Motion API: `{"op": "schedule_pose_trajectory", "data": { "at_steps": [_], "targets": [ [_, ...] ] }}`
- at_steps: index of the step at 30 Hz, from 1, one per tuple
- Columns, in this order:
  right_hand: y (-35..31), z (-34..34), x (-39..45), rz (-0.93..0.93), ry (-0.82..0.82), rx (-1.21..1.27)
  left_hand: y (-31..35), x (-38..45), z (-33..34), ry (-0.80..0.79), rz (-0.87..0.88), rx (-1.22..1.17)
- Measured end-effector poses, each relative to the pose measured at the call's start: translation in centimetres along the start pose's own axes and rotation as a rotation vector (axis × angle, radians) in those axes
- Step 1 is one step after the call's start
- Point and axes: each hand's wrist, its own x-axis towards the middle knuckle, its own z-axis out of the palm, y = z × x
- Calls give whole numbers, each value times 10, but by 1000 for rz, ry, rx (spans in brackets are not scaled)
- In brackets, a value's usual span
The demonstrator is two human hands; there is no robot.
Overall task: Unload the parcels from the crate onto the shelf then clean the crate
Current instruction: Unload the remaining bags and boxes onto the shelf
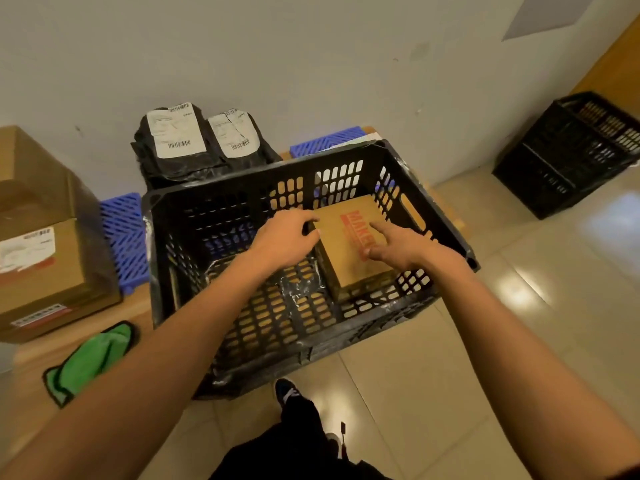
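A black slotted plastic crate (346, 327) stands in front of me, half on a low wooden shelf (31, 403). Inside it, on the right, lies a brown cardboard parcel (346, 268) with red print. My left hand (284, 239) curls its fingers over the parcel's upper left edge. My right hand (398, 245) lies on top of the parcel with fingers stretched out. Two black plastic mailers (197, 143) with white labels lean against the wall behind the crate.
Large cardboard boxes (41, 244) sit on the shelf at left, over blue slatted mats (124, 240). A green cloth (90, 362) lies on the shelf near my left arm. A second black crate (568, 157) stands on the tiled floor at right. My shoe (287, 389) is below the crate.
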Motion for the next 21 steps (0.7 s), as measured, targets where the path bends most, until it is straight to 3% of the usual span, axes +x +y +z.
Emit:
{"op": "schedule_pose_trajectory", "data": {
  "at_steps": [4, 13, 21],
  "targets": [
    [1, -1, 34, 32, -117, -87, -16, 32, 27, -129, 28, 75],
    [12, 6, 73, 79, -167, -88, -33, 59, 81, -405, 121, 371],
    [21, 7, 90, 18, -53, -69, -50, 48, 81, -451, 103, 367]
  ]
}}
